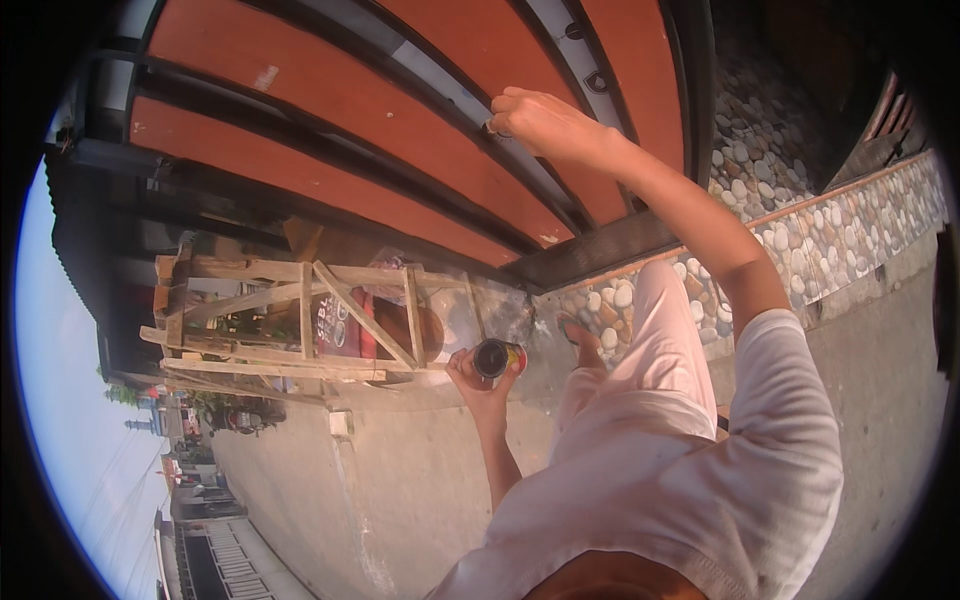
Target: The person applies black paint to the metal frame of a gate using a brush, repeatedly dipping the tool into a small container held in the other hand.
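Observation:
My left hand (470,378) is wrapped round a small open tin can (512,360) with a red and yellow label; its inside looks black. My right hand (560,125) is raised, its fingers pinched together close against a gate of orange panels (440,150) and dark bars. A small dark thing (490,128) shows at its fingertips, too little of it visible to tell its kind. Between two bars, a pale strip (570,45) carries dark emblems.
A wooden frame (308,310) of rough slats stands left of the can, with a printed red sheet (338,322) behind it. A pebbled ledge (850,240) runs along the right. Concrete ground (400,480) lies below; a motorcycle (245,420) is farther off.

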Motion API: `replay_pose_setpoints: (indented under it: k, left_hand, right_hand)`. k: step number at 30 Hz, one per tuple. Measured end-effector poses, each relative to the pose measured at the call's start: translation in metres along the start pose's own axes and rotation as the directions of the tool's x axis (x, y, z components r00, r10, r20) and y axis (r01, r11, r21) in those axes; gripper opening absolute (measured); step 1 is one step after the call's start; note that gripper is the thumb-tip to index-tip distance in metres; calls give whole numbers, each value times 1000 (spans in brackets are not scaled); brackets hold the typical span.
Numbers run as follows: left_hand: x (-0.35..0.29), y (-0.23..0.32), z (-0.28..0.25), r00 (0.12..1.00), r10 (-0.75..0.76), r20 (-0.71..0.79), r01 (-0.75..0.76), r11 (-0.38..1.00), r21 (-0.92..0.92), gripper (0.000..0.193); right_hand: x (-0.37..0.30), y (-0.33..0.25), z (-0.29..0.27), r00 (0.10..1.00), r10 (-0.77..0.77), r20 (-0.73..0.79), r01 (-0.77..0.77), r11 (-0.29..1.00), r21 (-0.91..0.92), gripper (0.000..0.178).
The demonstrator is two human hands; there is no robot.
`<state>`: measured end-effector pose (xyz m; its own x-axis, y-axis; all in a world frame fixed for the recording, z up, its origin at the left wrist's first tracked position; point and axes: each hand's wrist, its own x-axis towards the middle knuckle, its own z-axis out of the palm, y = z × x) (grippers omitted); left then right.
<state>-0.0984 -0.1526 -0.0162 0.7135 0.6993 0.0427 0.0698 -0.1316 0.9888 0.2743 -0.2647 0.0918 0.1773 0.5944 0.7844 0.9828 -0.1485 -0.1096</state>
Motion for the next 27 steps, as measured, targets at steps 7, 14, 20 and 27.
replay_pose_setpoints:
  k: [7, 14, 20, 27]
  left_hand:
    - [1, -13, -2, 997, 79, -11, -79, 997, 10, 73]
    - [-2, -8, -3, 996, 91, -25, -91, 996, 4, 75]
    - [-7, -5, -10, 999, -4, -46, 3, 1000, -24, 84]
    - [-1, -16, -7, 995, 91, -36, -91, 996, -15, 76]
  right_hand:
    - [82, -3, -51, 961, -150, -231, 129, 986, -104, 28]
    - [90, -9, -70, 888, -186, -421, 132, 979, -156, 32]
    - [55, -15, -55, 981, -142, -133, 128, 986, -105, 16]
    - [90, -22, -74, 985, -164, -57, 148, 965, -217, 34]
